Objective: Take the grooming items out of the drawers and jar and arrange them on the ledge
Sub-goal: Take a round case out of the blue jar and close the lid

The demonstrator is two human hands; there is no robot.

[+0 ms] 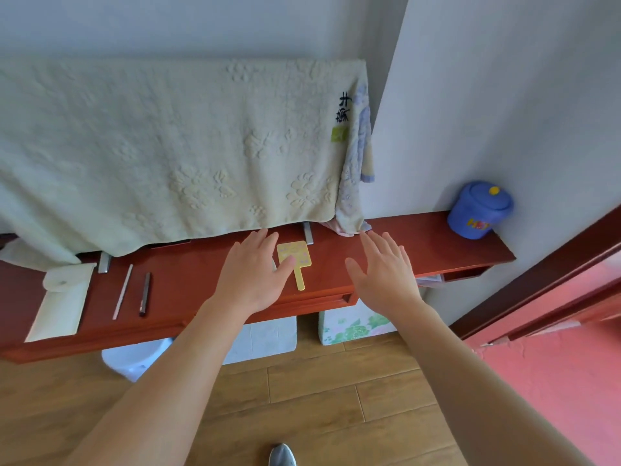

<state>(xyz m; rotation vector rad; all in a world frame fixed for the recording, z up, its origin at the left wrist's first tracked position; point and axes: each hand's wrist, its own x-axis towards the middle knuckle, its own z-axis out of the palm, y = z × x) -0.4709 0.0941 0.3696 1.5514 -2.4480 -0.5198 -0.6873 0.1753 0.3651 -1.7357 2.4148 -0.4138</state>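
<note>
A red-brown wooden ledge (420, 230) runs along the wall. On it lie a cream pouch (62, 299), a thin white stick (122, 290), a dark pen-like stick (145, 293) and a yellow paddle-shaped mirror (297, 258). A blue lidded jar (479, 210) stands at the ledge's right end. My left hand (253, 274) hovers flat with fingers straight, its thumb over the mirror's left edge. My right hand (386, 270) hovers flat to the right of the mirror, holding nothing. Drawer fronts (346, 297) sit under the ledge's front edge.
A large cream towel (168, 146) and a small blue-patterned cloth (356, 156) hang over a rail above the ledge. Metal brackets (308, 233) stick out beneath the towel. Under the ledge stand a pale stool (134, 359) and floral boxes (349, 326). A dark door frame (537, 290) is at the right.
</note>
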